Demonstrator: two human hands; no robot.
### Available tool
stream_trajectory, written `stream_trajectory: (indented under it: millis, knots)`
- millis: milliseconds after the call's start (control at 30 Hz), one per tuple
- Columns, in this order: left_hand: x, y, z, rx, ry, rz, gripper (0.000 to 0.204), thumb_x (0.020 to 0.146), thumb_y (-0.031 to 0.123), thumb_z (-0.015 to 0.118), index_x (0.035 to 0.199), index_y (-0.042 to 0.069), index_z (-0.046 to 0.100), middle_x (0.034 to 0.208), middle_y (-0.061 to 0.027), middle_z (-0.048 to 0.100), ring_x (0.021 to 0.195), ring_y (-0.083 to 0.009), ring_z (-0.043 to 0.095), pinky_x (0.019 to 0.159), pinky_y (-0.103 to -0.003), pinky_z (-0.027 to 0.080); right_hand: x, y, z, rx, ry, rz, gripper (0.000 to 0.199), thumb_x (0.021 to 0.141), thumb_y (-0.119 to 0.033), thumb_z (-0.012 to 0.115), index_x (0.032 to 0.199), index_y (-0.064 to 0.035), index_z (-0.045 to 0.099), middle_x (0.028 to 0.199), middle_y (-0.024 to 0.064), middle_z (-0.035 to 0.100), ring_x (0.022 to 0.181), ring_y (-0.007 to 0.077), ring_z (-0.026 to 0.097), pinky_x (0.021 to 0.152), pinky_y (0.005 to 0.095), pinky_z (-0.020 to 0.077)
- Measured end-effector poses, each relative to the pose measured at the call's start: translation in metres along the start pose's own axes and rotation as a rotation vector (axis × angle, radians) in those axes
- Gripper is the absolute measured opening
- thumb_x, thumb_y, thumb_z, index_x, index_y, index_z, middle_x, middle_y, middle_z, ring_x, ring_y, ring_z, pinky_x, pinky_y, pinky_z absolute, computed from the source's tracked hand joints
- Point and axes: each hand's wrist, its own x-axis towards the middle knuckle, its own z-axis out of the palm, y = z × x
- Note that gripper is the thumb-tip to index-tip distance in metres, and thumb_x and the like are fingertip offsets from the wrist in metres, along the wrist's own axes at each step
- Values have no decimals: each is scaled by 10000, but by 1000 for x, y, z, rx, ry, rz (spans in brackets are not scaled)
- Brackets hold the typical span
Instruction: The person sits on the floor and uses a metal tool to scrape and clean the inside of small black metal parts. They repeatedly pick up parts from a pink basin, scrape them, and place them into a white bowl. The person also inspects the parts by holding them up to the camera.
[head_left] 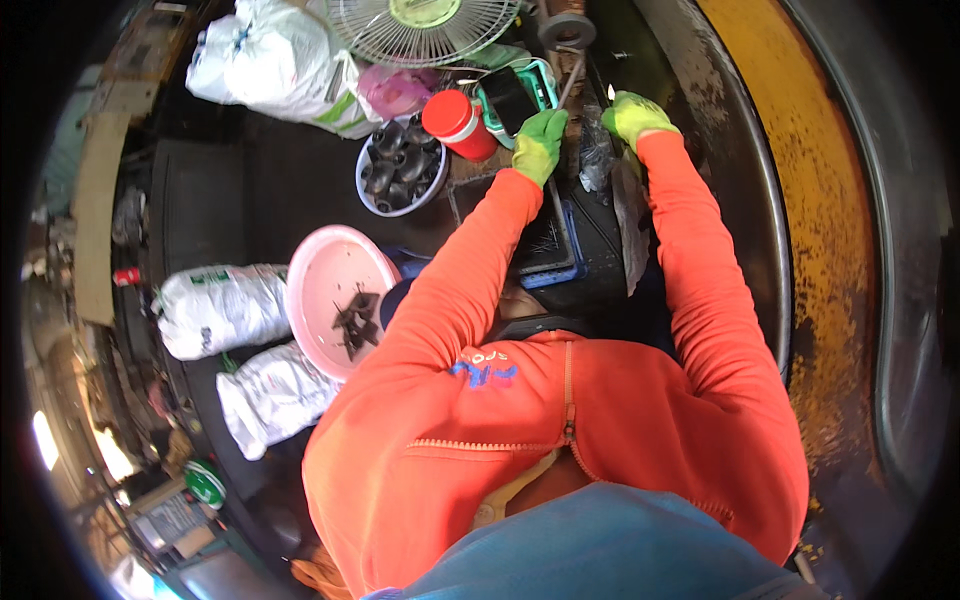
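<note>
My left hand (pixel 540 146), in a green glove, is closed beside the lower end of a thin rod (pixel 573 80). Its fingers hide whatever it grips. My right hand (pixel 640 118), in a yellow-green glove, is closed at the right of a dark, plastic-wrapped upright piece (pixel 596 155). A small bright white spot shows at its fingertips, too small to name. Below my left hand, a dark tray (pixel 570 250) with a blue edge holds thin pin-like pieces. A phone (pixel 508 100) leans on a teal holder just left of that hand, near a red-lidded jug (pixel 458 122).
On the left stand a white bowl (pixel 402 212) of black rounded parts and a pink basin (pixel 310 290) with dark pieces. White sacks (pixel 222 310) lie beyond. A fan (pixel 420 35) and a plastic bag (pixel 270 60) stand at the back. A worn yellow metal panel (pixel 830 240) borders the right.
</note>
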Motion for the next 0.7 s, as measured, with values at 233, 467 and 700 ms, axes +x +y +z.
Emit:
stream_trajectory:
  millis: [233,467,700]
  knots:
    - [34,-19,7,720,146,553,296,856,99,599,1139,12,614,1124,-190,649,997,-406,625,888,-441,513,-1,1,6,-51,-102,-38,547,819,-312,508,1261,0,589,1289,270,581,1220,414,547,1014,452,425]
    - [-41,-3,-11,445,342,305,477,886,293,656,1250,-5,580,1167,-217,644,1004,-348,633,882,-415,490,4,13,0,-105,-212,-124,603,800,-320,559,1332,-39,525,1286,255,593,1215,405,554,1001,439,429]
    - [-87,-83,-178,-14,1504,-436,587,804,241,684,1310,-7,519,1207,-230,619,1045,-333,610,927,-378,467,-18,1,-2,-153,-231,-165,517,878,-334,544,1317,-62,544,1284,236,604,1198,400,572,991,426,438]
